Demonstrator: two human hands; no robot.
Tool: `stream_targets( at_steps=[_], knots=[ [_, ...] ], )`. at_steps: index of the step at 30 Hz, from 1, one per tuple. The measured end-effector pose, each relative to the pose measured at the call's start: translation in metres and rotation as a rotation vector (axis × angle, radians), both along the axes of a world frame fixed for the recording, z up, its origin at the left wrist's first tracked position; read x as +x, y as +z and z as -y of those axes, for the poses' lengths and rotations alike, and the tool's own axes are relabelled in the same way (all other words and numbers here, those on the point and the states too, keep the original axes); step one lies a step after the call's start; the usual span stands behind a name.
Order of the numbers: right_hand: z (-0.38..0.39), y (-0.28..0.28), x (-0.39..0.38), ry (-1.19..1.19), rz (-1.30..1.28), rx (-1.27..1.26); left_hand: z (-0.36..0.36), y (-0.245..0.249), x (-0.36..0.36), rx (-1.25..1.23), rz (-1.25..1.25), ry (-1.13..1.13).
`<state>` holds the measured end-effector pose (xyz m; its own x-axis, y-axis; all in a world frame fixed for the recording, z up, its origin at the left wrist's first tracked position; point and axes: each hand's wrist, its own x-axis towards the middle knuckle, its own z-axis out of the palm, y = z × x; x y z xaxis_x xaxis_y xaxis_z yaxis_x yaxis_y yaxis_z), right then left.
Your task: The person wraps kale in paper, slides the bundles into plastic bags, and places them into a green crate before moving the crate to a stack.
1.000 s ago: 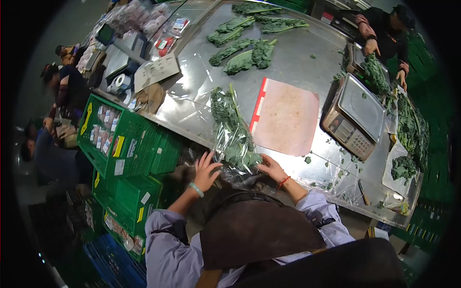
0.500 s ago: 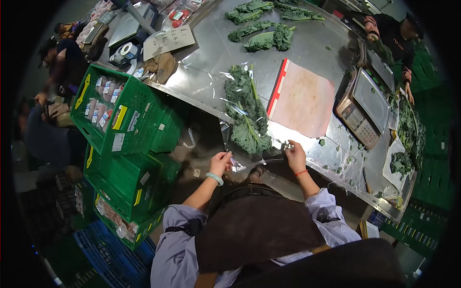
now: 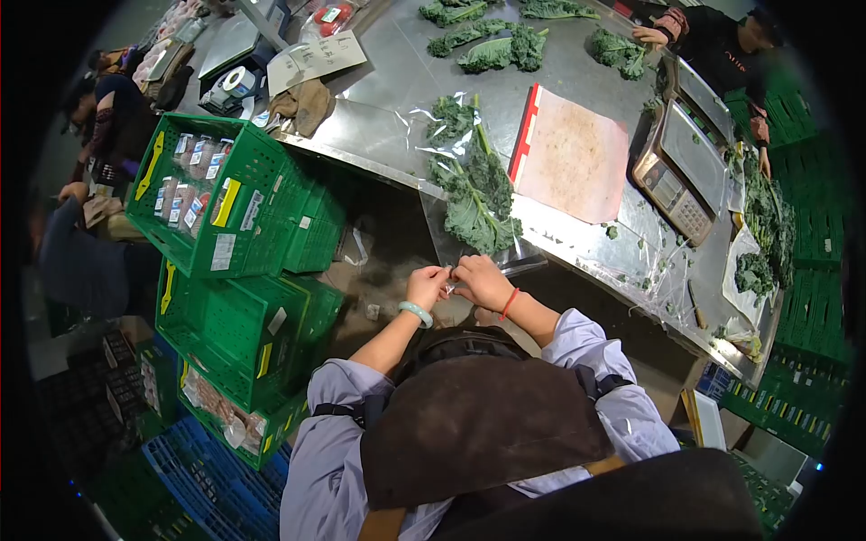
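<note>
A clear plastic bag [image 3: 439, 225] with curly kale [image 3: 476, 194] inside lies across the table's front edge, its near end sticking out towards me. Just below that end, my left hand [image 3: 426, 288] has its fingers pinched together on the bag's plastic edge. My right hand [image 3: 483, 281] meets it from the right, fingers curled and closed on the same plastic. The fingertips of both hands almost touch, and the exact grip is partly hidden.
To the right of the bag lies a pink board [image 3: 573, 158], then a scale [image 3: 681, 176] and a knife [image 3: 696, 305]. Kale bunches [image 3: 505, 50] lie further back. Green crates [image 3: 225, 194] stack at the left. A co-worker's hand [image 3: 651, 35] is at the far right.
My right hand has moved left to meet my left hand at the bag's near end. Across the table, a kale bunch now lies by the co-worker's hand.
</note>
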<state>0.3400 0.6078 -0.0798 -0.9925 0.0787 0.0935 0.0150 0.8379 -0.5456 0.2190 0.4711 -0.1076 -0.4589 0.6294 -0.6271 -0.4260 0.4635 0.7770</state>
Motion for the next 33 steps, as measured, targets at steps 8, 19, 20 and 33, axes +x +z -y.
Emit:
stream_targets(
  at_steps=[8,19,20,33],
  knots=[
    [0.002,0.013,0.058,-0.012,-0.034,-0.205,0.010,0.005,-0.012,-0.077,-0.432,-0.197],
    [-0.077,0.037,0.127,0.037,0.115,0.359,0.021,-0.016,-0.026,0.253,-1.703,-0.697],
    [-0.086,0.025,0.104,0.103,0.012,0.479,0.013,-0.007,-0.022,0.306,-1.697,-0.720],
    [-0.154,-0.110,0.041,-0.791,-0.051,-0.646,-0.050,-0.067,-0.022,0.350,0.199,0.337]
  ],
)
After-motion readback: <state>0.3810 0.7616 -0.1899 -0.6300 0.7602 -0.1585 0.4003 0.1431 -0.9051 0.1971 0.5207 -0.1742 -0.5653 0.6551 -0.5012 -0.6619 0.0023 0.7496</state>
